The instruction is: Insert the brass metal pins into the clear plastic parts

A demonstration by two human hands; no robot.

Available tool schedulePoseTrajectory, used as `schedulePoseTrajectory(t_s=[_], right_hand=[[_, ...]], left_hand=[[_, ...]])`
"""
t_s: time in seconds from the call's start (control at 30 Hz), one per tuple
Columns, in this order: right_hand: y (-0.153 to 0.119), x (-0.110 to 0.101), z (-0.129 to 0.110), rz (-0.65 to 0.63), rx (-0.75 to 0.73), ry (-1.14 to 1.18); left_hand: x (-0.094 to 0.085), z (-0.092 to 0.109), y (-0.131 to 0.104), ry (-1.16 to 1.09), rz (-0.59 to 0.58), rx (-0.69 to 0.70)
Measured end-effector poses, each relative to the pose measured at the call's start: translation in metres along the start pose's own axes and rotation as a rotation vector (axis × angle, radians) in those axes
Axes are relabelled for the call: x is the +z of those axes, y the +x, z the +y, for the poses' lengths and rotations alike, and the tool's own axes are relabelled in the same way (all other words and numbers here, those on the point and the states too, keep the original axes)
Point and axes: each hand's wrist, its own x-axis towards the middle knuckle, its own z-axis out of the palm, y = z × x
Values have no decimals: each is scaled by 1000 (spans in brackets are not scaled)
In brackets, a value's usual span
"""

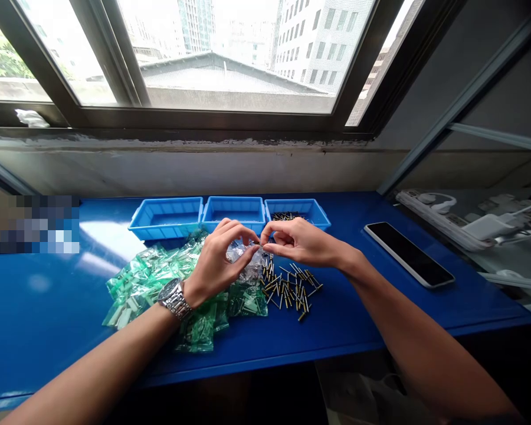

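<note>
My left hand, with a metal watch on its wrist, pinches something too small to make out. My right hand meets it fingertip to fingertip, its fingers closed on the same tiny spot. Under and left of my left hand lies a heap of green plastic bags with pale pieces inside. Clear bags lie beneath the fingertips. A loose pile of small metal parts with thin shafts and brass-coloured ends is spread below my right hand.
Three blue trays stand in a row behind the hands: left, middle and right, the right one holding small dark parts. A phone lies to the right on the blue table, near a power strip with white chargers.
</note>
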Motion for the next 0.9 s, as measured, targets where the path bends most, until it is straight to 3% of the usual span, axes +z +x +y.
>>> schedulePoseTrajectory(t_s=[0.33, 0.5, 0.7, 0.9], right_hand=[[3, 10, -2, 314, -127, -105], [6, 24, -2, 468, -204, -124], [7, 31, -6, 464, -227, -105], [6, 25, -8, 501, -175, -73]], left_hand=[[0, -1, 1, 17, 75, -70], [1, -2, 0, 32, 4, -42], [2, 0, -1, 23, -27, 0], [0, 1, 1, 2, 100, -61]])
